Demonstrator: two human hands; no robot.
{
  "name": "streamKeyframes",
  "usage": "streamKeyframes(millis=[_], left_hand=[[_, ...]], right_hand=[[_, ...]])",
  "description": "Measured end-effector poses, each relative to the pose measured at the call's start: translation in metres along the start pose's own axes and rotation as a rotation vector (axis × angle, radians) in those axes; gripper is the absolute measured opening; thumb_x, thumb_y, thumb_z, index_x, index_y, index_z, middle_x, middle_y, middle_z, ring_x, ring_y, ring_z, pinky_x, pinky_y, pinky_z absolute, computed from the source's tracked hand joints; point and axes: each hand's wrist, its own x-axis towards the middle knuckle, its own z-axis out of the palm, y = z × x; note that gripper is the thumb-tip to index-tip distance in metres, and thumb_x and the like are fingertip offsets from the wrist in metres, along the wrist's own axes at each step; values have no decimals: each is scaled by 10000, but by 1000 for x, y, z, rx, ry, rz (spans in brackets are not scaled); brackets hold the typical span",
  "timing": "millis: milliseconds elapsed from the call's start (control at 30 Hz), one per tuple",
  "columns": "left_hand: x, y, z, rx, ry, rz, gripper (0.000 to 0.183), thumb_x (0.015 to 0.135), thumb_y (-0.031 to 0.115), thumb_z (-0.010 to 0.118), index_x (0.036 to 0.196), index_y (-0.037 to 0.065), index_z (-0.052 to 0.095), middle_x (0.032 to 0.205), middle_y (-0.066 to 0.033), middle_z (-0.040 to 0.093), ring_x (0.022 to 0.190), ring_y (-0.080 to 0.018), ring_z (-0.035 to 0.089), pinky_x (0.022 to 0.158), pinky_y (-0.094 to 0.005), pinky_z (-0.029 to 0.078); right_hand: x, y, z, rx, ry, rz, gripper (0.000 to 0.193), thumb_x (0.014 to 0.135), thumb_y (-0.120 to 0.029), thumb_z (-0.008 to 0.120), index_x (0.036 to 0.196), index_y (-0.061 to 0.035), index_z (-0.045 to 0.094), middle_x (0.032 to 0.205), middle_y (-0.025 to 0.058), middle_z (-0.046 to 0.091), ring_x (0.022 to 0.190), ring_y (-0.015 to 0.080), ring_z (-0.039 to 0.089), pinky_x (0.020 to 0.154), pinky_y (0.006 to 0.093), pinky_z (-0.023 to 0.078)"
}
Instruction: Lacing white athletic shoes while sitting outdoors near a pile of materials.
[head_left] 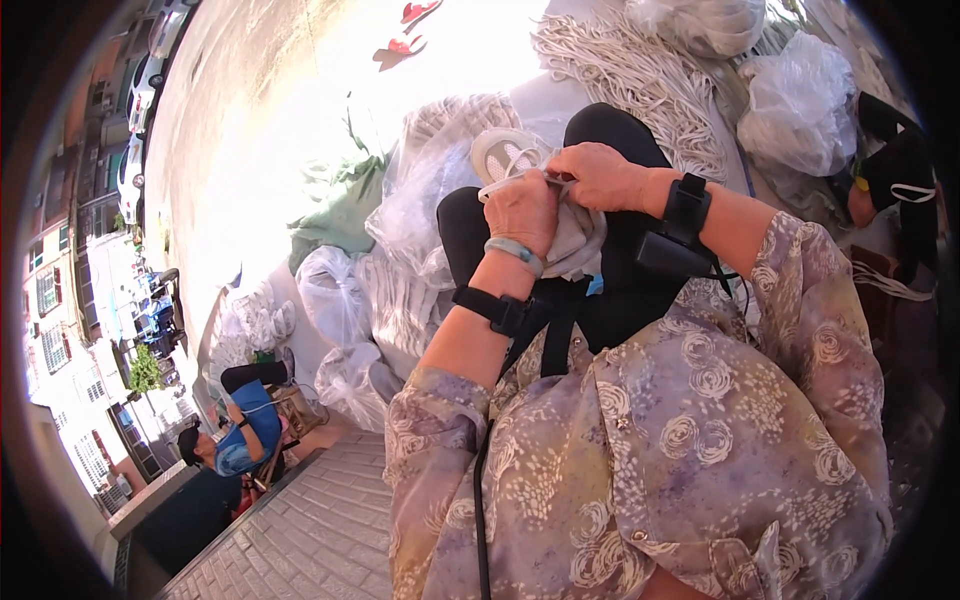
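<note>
Over my lap is a pale beige sneaker [493, 157] with a light sole and white lacing, its toe pointing away from me. My left hand [522, 212] is closed on the shoe's near side, knuckles up. Beside it, my right hand [603, 178] pinches what looks like a white shoelace, the fingertips almost meeting those of the left. Light grey cloth-like material [580, 240] hangs below both hands between my knees. My fingers hide part of the shoe and most of the lace.
A heap of white laces [650, 80] lies beyond my right knee. Clear plastic bags [800, 105] and a green sack [340, 205] surround me. Another person [245, 430] in blue sits at the left; dark-clad legs [895, 165] show at the right. Red shoes [400, 47] lie far ahead.
</note>
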Motion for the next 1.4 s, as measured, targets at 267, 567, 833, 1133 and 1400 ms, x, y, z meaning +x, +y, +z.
streamKeyframes(millis=[267,567,833,1133,1400], left_hand=[[3,-1,-12,3,-24,39,157,783,224,553,782,71,591,681,-167,618,674,-346,622,604,-438,486],[-162,-124,-59,221,-259,-153,175,782,211,572,694,64,538,623,-168,586,632,-381,592,574,-472,457],[-364,-238,-37,401,-950,-917,306,785,245,532,1017,94,662,1102,-170,604,1060,-325,560,891,-398,450],[-102,-129,-30,-290,124,-134,153,780,135,593,904,46,597,849,-122,606,779,-317,572,717,-396,455],[3,-68,-8,-168,278,222,237,740,111,604,969,52,592,908,-101,600,842,-278,566,772,-348,447]], right_hand=[[-9,-2,4,164,100,5,262,622,-127,562,858,-16,594,763,182,606,777,362,579,670,425,444],[-27,2,3,127,197,-6,363,614,-205,595,930,-26,584,825,130,587,780,314,579,702,378,461],[-25,10,12,140,231,-42,398,633,-161,614,1002,-15,574,809,99,552,715,242,563,656,322,460],[-20,-2,4,244,135,83,358,672,-151,606,1005,-23,590,823,104,564,740,249,568,673,328,456],[-10,-6,15,79,292,-17,244,761,-128,558,984,-45,608,848,130,594,789,275,581,690,335,457]])
